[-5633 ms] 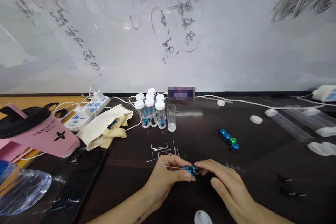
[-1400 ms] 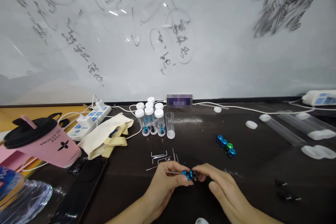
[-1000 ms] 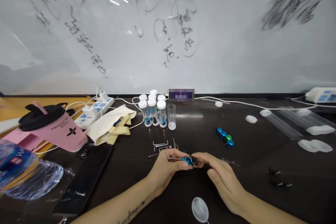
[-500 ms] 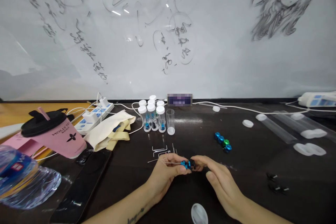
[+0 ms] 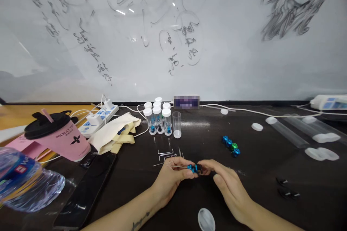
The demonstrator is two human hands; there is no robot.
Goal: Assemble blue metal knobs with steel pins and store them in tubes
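Head view, shiny blue part (image 5: 192, 168), clear cylindrical tubes (image 5: 157, 121)

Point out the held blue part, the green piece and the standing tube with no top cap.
Held blue part (image 5: 193, 168), head view: its blue section.
Green piece (image 5: 234, 146), head view: middle of its green surface.
Standing tube (image 5: 177, 123), head view: middle of its clear wall.

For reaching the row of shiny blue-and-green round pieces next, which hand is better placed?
Probably the right hand: it lies nearer the pieces, while the left hand pinches the small blue-and-black part.
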